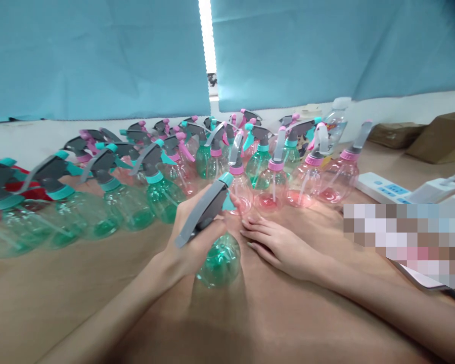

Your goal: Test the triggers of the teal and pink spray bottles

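My left hand (191, 235) is wrapped round the neck of a green spray bottle (219, 260) with a grey and turquoise trigger head. The bottle stands close to upright on the brown table (288, 323), and its neck is hidden by my fingers. To its right, my right hand (278, 245) lies flat with fingers stretched out, holding nothing. Its fingertips are near a pink spray bottle (239, 192) just behind. More green spray bottles (131, 207) line up on the left, and pink spray bottles (272, 184) on the right.
Several further spray bottles crowd the back of the table. A clear bottle with a white cap (336, 121) stands behind them. At the right are a white power strip (387, 189) with a plug, a cardboard box (440, 136) and a blurred-out device. A blue cloth (98, 60) hangs behind.
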The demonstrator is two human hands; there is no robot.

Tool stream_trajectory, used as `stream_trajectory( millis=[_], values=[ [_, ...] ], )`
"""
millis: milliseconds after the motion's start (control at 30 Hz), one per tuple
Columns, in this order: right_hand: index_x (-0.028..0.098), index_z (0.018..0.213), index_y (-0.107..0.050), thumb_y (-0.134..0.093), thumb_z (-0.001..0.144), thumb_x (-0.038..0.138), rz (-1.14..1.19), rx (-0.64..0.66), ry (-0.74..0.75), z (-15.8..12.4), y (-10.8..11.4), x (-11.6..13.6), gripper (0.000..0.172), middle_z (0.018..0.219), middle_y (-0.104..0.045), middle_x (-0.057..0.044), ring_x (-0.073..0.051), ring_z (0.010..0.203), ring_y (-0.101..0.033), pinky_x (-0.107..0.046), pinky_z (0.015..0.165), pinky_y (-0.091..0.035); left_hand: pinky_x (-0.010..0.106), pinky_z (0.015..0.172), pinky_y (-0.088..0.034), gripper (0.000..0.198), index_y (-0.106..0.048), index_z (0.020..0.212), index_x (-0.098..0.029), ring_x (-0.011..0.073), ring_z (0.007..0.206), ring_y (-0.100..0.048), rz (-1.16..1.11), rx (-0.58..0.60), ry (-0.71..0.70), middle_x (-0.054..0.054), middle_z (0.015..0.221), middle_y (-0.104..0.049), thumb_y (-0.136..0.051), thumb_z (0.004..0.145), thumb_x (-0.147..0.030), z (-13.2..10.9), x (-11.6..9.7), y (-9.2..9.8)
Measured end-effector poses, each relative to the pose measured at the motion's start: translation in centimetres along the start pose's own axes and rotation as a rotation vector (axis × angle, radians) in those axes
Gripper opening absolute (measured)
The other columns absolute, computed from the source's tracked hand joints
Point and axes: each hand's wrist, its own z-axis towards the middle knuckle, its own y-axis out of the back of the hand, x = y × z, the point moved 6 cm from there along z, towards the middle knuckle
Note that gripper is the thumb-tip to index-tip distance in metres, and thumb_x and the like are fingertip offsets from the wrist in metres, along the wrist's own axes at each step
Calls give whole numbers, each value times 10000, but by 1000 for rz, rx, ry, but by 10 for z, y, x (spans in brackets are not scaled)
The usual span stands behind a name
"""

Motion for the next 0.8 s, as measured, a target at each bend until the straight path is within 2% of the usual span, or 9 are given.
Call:
stream_trajectory(
  millis=[133,233,333,500,667,800],
  values=[
    [166,1256,-639,-416,1001,247,13,-8,0,0,0,-1,348,1335,-626,-106,-257,1286,-538,-486,1105,-421,293,539,-364,199,-601,959,-243,128,558,-449,-20,-23,10,-35,707,-516,-555,772,-196,-1,5,-2],
    [183,1255,-641,-437,992,241,48,-9,-5,1,0,-2,338,1332,-628,-108,-262,1281,-542,-503,1097,-424,284,572,-398,133,-592,880,-227,133,615,-497,43,-74,10,-29,735,-544,-563,765,-168,-2,6,-1],
    [176,1260,-639,-441,990,236,62,0,-6,1,1,-2,340,1335,-625,-113,-266,1280,-542,-505,1095,-424,275,533,-369,61,-530,784,-220,126,570,-460,32,-75,35,-36,674,-514,-559,751,-179,-2,6,-1],
    [168,1275,-629,-431,992,237,56,11,-16,1,0,-3,353,1347,-617,-106,-265,1287,-537,-507,1108,-410,274,495,-296,129,-440,704,-226,114,520,-368,-1,-78,31,-51,618,-418,-549,720,-160,0,4,-2],
    [165,1267,-635,-426,994,243,50,17,-15,1,0,-3,353,1348,-616,-108,-264,1291,-534,-497,1102,-419,278,509,-302,118,-457,726,-229,117,526,-370,-16,-67,28,-51,631,-427,-532,690,-145,1,5,-3],
    [170,1265,-637,-426,993,237,51,12,-14,1,0,-2,351,1337,-624,-110,-260,1286,-540,-493,1101,-420,278,496,-280,120,-465,763,-232,115,516,-334,-21,-64,21,-59,625,-387,-546,717,-155,0,3,-4]
  ],
)
